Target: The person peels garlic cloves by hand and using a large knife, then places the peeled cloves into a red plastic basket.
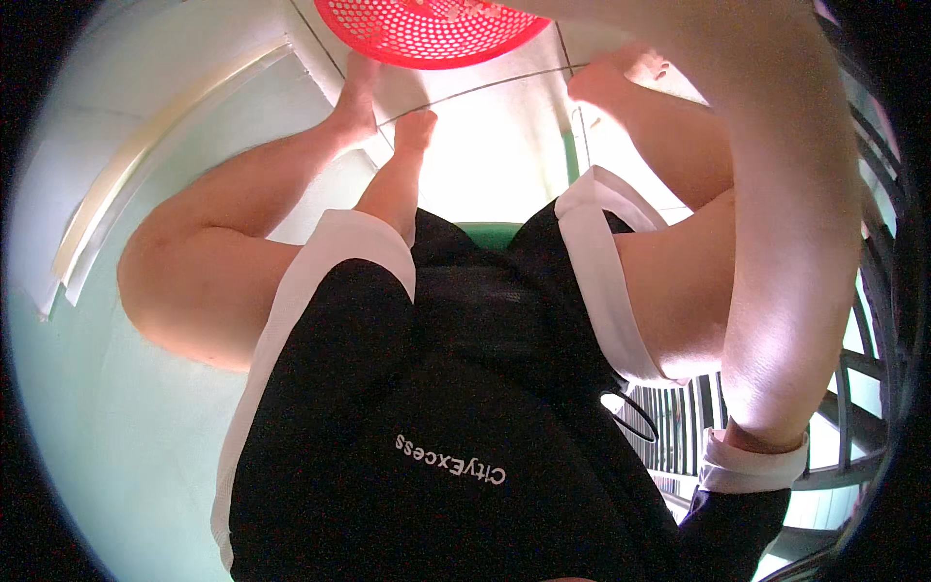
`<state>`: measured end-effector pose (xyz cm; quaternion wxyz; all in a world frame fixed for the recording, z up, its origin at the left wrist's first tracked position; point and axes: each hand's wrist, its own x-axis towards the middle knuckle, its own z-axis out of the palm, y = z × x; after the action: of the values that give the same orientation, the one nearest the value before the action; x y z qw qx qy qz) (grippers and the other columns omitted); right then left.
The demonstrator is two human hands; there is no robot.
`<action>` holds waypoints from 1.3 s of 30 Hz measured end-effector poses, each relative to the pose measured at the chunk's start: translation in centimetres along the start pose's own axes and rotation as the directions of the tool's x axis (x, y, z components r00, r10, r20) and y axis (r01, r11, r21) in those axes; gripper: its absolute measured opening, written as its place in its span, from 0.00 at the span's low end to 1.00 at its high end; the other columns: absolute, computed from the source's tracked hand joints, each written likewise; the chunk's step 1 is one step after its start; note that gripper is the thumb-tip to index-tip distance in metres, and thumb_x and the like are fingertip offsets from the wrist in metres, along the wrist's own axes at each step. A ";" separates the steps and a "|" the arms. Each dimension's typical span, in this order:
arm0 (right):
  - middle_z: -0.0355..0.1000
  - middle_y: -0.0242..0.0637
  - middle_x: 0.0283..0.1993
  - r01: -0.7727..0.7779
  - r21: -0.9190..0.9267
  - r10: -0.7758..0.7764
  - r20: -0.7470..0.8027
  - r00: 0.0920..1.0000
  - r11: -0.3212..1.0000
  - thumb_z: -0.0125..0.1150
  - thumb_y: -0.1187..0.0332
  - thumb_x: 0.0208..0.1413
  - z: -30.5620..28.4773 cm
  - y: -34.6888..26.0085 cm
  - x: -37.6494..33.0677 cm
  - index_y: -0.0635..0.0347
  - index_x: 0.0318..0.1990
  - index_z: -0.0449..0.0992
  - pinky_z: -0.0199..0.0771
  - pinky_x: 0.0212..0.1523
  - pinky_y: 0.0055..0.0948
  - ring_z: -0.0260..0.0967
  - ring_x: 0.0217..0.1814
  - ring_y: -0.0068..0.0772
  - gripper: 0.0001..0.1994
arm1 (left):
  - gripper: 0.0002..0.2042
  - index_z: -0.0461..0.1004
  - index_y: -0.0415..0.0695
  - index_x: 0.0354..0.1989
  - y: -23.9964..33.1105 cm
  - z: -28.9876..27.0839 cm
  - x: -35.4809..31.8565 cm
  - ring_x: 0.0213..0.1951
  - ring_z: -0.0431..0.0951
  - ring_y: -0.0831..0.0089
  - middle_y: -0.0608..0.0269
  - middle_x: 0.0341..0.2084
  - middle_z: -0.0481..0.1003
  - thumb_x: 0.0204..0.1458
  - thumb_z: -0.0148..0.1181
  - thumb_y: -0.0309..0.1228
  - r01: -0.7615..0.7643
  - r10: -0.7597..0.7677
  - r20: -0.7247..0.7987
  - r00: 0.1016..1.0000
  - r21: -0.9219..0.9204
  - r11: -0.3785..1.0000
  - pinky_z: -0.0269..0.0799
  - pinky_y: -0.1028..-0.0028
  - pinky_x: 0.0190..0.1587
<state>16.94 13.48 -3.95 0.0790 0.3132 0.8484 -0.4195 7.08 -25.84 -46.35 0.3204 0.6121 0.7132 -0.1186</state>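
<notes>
From the sleeve at lower right, my right arm [790, 252] reaches up to the top edge and bends left there. The hand at its end is out of the picture. Nothing of my left hand shows that I can make out. A red colander [427, 50], round and full of small holes, is cut off by the top edge. Its contents are small pale pieces [465, 12], too little visible to name. The visible end of my right arm passes just above the colander's right rim; whether the hand touches it is hidden.
My bare legs bend apart to both sides, a right foot [621, 78] flat on the pale tiles [485, 145]. Something green [488, 234], perhaps a seat, shows between my thighs. Black curved bars [878, 291] line the right side. A cream strip [160, 145] runs along the left.
</notes>
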 end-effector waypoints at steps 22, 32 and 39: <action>0.74 0.47 0.25 -0.006 -0.019 0.005 -0.061 0.998 1.000 0.62 0.66 0.45 -1.1 -1.5 -0.7 0.64 0.29 0.77 0.72 0.31 0.35 0.73 0.27 0.40 0.09 | 0.11 0.75 0.37 0.37 2.0 -31.2 14.1 0.26 0.77 0.70 0.59 0.21 0.76 0.46 0.64 0.26 -0.506 0.129 -0.609 0.783 -0.502 0.701 0.76 0.71 0.33; 0.74 0.48 0.25 -0.001 0.004 0.002 -0.078 0.997 1.000 0.62 0.67 0.45 -1.8 -0.6 -0.4 0.64 0.29 0.77 0.72 0.31 0.35 0.73 0.28 0.41 0.09 | 0.16 0.70 0.38 0.44 -12.9 -14.7 9.0 0.34 0.77 0.68 0.59 0.32 0.74 0.46 0.61 0.30 0.793 -0.934 0.031 0.355 -0.539 0.283 0.74 0.69 0.39; 0.74 0.48 0.25 0.006 0.026 -0.005 -0.070 0.998 1.000 0.62 0.67 0.44 -2.0 -0.3 0.5 0.64 0.29 0.78 0.73 0.31 0.35 0.74 0.28 0.42 0.09 | 0.22 0.66 0.39 0.50 -14.9 -7.7 8.8 0.39 0.77 0.67 0.58 0.40 0.73 0.45 0.60 0.33 0.926 -0.883 0.415 0.219 -0.374 0.054 0.72 0.68 0.43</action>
<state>16.69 15.12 -2.68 0.0438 0.3264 0.8459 -0.4196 -9.88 -17.88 -49.07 0.3622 -0.0984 0.9213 -0.1016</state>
